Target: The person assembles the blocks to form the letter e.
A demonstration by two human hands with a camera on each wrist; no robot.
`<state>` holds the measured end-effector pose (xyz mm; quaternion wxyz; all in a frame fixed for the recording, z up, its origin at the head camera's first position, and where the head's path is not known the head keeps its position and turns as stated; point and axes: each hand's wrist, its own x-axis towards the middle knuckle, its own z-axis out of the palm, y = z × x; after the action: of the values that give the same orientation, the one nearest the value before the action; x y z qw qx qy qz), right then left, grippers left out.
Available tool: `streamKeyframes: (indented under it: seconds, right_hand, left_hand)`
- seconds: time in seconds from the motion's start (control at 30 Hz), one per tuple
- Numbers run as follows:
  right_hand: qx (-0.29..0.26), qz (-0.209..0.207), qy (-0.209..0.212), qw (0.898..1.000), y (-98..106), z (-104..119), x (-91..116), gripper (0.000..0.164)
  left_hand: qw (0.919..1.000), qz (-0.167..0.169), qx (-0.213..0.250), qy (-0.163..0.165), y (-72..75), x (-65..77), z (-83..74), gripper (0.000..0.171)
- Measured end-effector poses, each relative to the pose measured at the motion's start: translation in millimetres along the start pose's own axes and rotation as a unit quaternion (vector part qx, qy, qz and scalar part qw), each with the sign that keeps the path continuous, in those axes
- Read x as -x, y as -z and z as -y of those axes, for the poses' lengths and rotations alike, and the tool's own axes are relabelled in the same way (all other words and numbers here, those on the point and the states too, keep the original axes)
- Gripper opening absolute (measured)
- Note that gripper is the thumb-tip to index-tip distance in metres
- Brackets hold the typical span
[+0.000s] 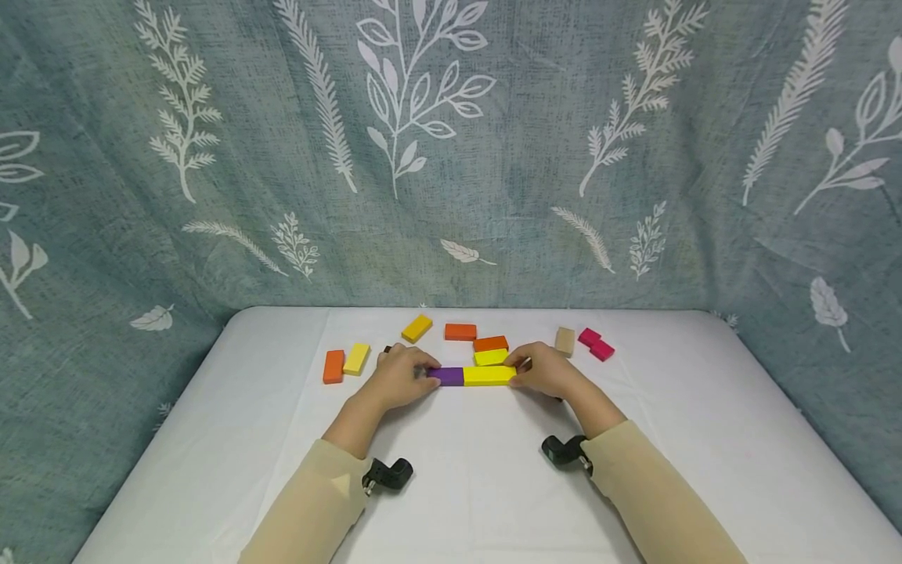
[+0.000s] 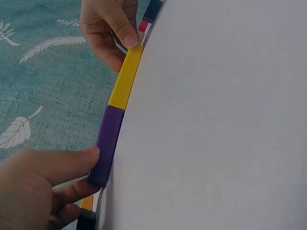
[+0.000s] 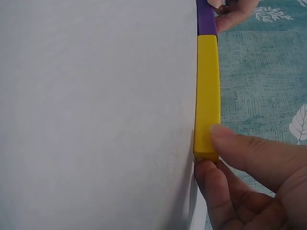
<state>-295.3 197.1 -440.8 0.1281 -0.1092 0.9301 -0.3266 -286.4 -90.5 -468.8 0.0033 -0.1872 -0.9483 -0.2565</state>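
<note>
A purple block [image 1: 449,377] and a yellow block [image 1: 488,376] lie end to end in one straight row on the white table. In the head view my left hand [image 1: 400,379] pinches the purple block at its left end. My right hand [image 1: 548,370] holds the yellow block's right end between thumb and fingers. Both wrist views show the two blocks meeting: the purple block [image 2: 109,136] touches the yellow block [image 3: 207,96] with no visible gap. Just behind the row sit a bright yellow block [image 1: 490,358] and an orange block [image 1: 491,343].
Toward the back left are an orange block [image 1: 333,366] and two yellow blocks [image 1: 356,359]. Another orange block [image 1: 460,332] lies at the back middle. A tan block [image 1: 564,341] and two red blocks [image 1: 602,349] are behind my right hand. A dark piece is partly hidden by my left hand.
</note>
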Motion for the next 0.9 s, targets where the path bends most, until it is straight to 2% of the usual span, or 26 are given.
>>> streamKeyframes:
  seconds: [0.13, 0.33, 0.57, 0.9]
  right_hand:
    - [-0.001, -0.002, -0.002, 1.000, 2, 0, 0, 0.030]
    - [-0.005, -0.010, -0.005, 1.000, 1, -2, 0, 0.027]
    - [-0.007, -0.002, 0.001, 1.000, -4, -2, -2, 0.026]
    - [0.003, -0.004, 0.000, 1.000, 0, -2, 2, 0.025]
  left_hand:
    - [0.9997, -0.006, -0.018, -0.013, -3.2, -4.3, -5.1, 0.033]
    - [0.9987, -0.007, -0.014, -0.048, -12.7, -12.7, -16.4, 0.034]
    - [0.9990, 0.004, -0.025, -0.036, -19.5, -14.5, -21.7, 0.030]
    - [0.9992, 0.012, -0.008, -0.036, -20.3, -18.0, -27.6, 0.028]
